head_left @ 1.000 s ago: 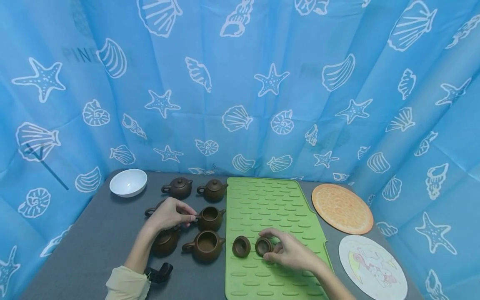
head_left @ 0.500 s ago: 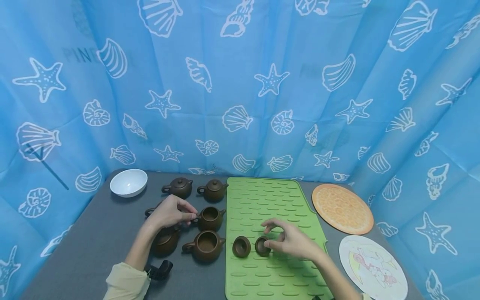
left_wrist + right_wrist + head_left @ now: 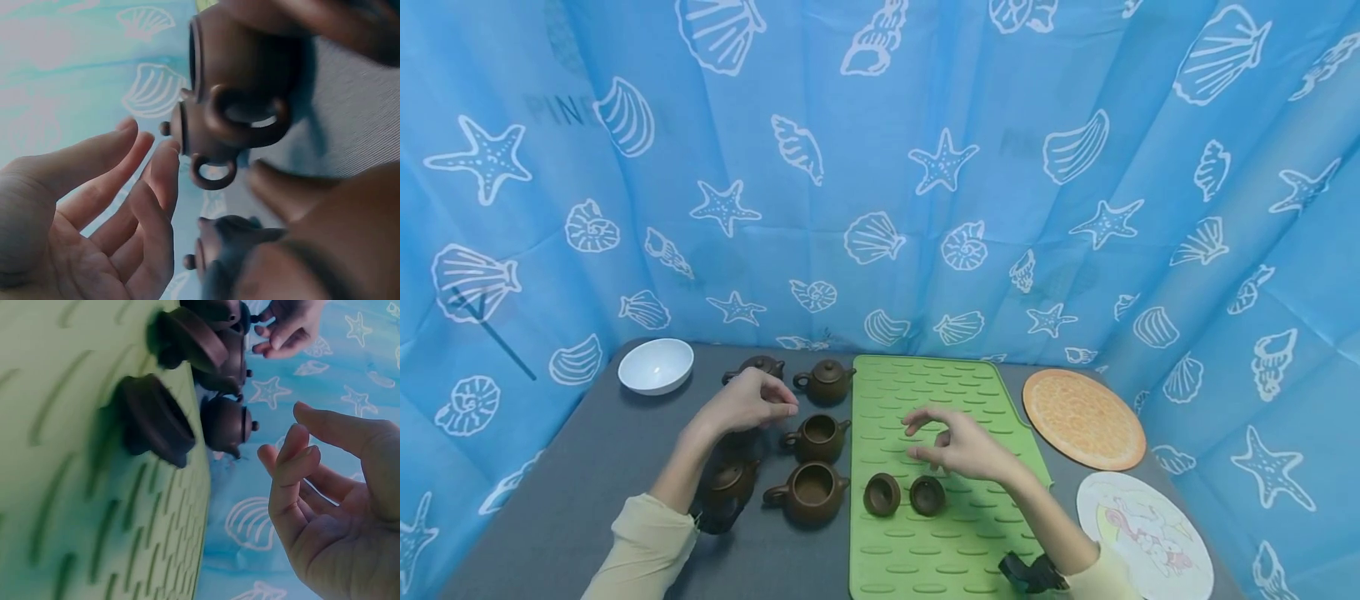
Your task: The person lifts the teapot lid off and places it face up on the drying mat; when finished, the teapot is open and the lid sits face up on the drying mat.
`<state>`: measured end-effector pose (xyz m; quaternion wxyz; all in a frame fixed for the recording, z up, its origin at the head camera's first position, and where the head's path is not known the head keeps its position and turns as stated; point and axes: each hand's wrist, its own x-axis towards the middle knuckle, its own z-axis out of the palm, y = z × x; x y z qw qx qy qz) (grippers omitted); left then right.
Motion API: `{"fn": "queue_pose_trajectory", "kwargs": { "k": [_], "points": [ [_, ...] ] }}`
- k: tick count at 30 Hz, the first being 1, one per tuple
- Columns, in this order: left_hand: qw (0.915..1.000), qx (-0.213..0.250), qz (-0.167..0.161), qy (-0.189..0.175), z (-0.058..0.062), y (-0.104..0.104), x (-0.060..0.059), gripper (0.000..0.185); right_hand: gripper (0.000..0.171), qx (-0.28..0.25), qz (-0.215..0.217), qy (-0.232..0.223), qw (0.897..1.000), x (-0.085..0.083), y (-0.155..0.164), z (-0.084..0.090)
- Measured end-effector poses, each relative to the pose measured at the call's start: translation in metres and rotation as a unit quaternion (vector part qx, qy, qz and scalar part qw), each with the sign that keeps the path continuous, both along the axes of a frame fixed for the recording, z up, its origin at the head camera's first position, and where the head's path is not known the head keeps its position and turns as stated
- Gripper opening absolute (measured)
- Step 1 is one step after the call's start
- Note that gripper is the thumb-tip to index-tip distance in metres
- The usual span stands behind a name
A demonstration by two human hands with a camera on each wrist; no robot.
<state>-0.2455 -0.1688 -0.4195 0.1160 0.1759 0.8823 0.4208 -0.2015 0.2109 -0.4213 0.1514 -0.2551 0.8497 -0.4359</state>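
Right hand hovers released above two lids on the green mat; left hand, also empty, hangs over the teapots.

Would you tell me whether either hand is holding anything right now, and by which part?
Nothing is held: the left hand and right hand are both empty.

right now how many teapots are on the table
6, all left of the green mat: two in the back row, two lidless ones beside the mat, one front left, and one mostly hidden behind the left hand.
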Motion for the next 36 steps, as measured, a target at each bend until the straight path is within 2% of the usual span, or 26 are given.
{"fn": "queue_pose_trajectory", "kwargs": {
  "k": [5,11,18,23,28,31,36],
  "points": [
    [0.9993,-0.024,-0.027,-0.011,0.013,-0.002,-0.015,0.021,0.042,-0.017,0.014,0.009,1.0,-0.017,-0.015,0.009],
    [0.9985,-0.026,-0.036,-0.031,0.021,-0.006,-0.033,0.027,0.041,-0.029,0.018,-0.001,0.999,-0.038,-0.034,0.017],
    [0.9975,0.001,-0.018,-0.068,0.012,-0.012,-0.048,0.032,0.04,-0.038,0.013,-0.018,0.999,-0.059,-0.058,0.018],
    [0.9941,0.013,-0.022,-0.105,0.008,-0.018,-0.057,0.037,0.04,-0.04,-0.005,-0.037,0.999,-0.076,-0.078,0.016],
    [0.9894,-0.009,-0.03,-0.142,0.014,-0.016,-0.068,0.037,0.04,-0.036,-0.018,-0.045,0.998,-0.094,-0.099,0.013],
    [0.9883,-0.028,-0.034,-0.146,0.018,-0.014,-0.074,0.037,0.039,-0.037,-0.029,-0.052,0.998,-0.103,-0.109,0.012],
    [0.9875,-0.018,-0.008,-0.156,0.019,-0.01,-0.082,0.032,0.036,-0.039,-0.055,-0.077,0.995,-0.116,-0.121,0.008]
  ]
}}
